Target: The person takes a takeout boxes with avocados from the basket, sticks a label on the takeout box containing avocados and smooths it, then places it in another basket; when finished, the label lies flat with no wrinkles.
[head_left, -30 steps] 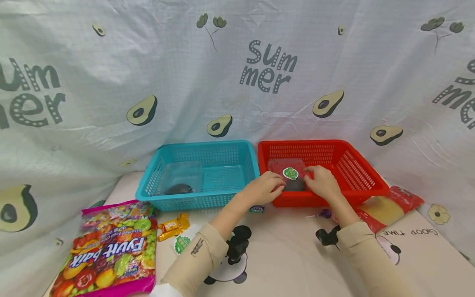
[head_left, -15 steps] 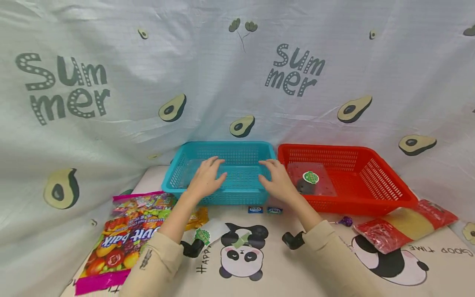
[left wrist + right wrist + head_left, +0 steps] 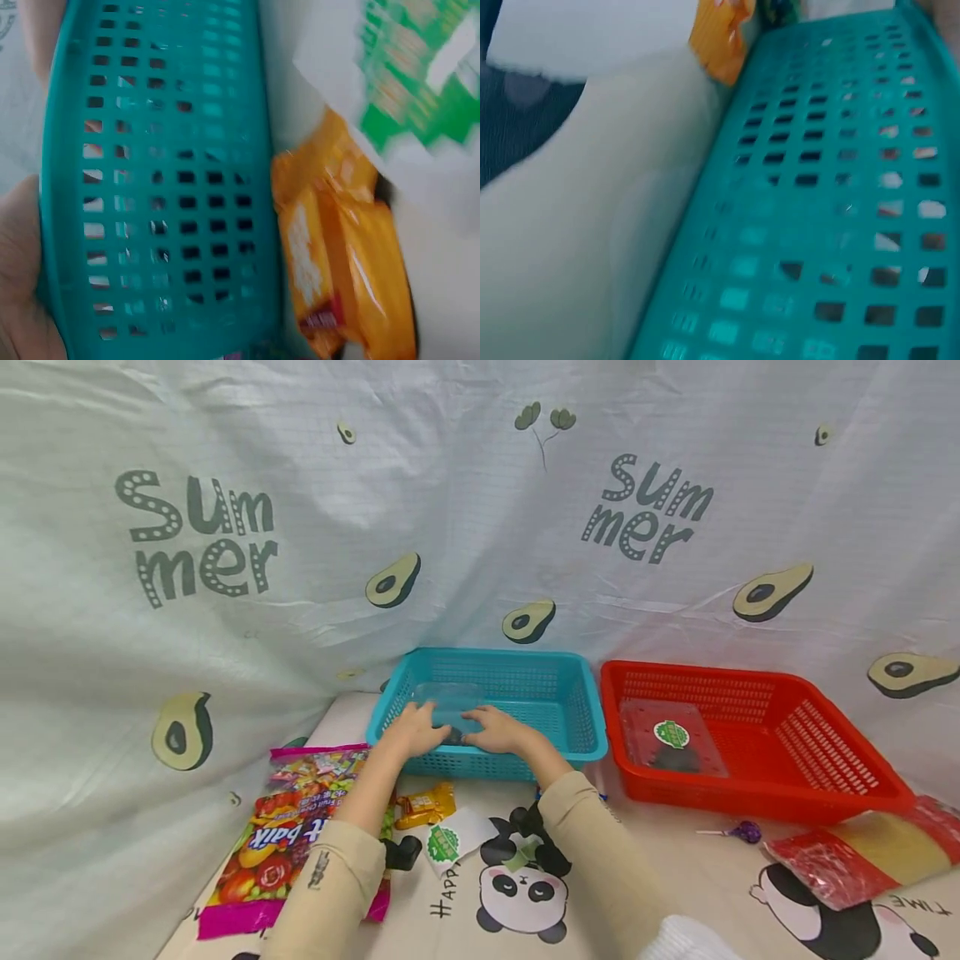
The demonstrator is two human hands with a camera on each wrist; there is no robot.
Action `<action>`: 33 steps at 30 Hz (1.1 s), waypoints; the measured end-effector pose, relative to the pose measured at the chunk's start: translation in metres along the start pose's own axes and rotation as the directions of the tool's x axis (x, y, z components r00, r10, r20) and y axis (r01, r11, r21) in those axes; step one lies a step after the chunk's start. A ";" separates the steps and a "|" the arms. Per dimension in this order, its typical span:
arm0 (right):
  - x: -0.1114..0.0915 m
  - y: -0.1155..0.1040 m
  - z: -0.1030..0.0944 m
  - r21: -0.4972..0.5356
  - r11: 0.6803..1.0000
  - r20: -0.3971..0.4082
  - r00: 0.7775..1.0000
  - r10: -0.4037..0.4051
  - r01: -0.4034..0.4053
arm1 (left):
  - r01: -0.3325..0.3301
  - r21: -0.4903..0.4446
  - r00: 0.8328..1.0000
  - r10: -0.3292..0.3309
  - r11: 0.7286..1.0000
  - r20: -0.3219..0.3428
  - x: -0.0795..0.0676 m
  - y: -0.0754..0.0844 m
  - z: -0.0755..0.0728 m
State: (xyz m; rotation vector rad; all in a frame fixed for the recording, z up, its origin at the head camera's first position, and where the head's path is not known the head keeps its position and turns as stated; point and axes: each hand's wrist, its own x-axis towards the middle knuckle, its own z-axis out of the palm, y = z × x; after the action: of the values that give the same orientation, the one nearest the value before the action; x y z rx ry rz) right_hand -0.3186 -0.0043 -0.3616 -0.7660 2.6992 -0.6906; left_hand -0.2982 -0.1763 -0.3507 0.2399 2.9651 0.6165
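My left hand (image 3: 412,731) and right hand (image 3: 501,731) reach over the near rim of the turquoise basket (image 3: 536,693). Inside, between them, lies a clear plastic box (image 3: 450,693); fingertips sit right at its two sides, thumb and fingers spread apart. A dark patch shows at the box's near end, partly behind the thumbs. In the left wrist view, part of the left hand (image 3: 22,270) appears beyond the basket's perforated wall (image 3: 172,180). The right wrist view has only a sliver of the right hand (image 3: 945,26) past the basket wall (image 3: 810,195).
To the right, a red basket (image 3: 750,727) holds another clear box (image 3: 660,735) with a green label. In front lie a purple lollipop (image 3: 746,832), a red-and-yellow packet (image 3: 862,852), a gold-wrapped candy (image 3: 423,807), white paper (image 3: 461,831) and a large fruit-candy bag (image 3: 277,847).
Both hands have left the labelled box in the red basket, moved left across the turquoise basket, and come down around its clear box. The head view has swung left.
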 end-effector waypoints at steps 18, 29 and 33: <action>-0.094 -0.003 -0.027 -0.068 0.958 -0.603 0.754 -0.261 0.278 | -0.485 0.167 0.671 0.488 0.859 -0.558 -0.046 0.052 -0.022; -0.243 0.019 0.007 -0.327 0.857 -0.620 0.594 -0.512 0.398 | -0.810 0.268 0.292 0.756 0.521 -0.586 -0.150 0.075 0.044; -0.277 0.027 0.030 -0.341 0.856 -0.585 0.626 -0.517 0.388 | -0.853 0.270 0.217 0.775 0.446 -0.594 -0.169 0.076 0.071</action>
State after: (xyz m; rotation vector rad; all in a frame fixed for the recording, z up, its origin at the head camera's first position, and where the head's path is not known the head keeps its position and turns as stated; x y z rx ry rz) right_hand -0.0895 0.1566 -0.3712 -1.5593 3.2580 -0.9885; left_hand -0.1127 -0.1099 -0.3730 2.1488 3.1145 1.1525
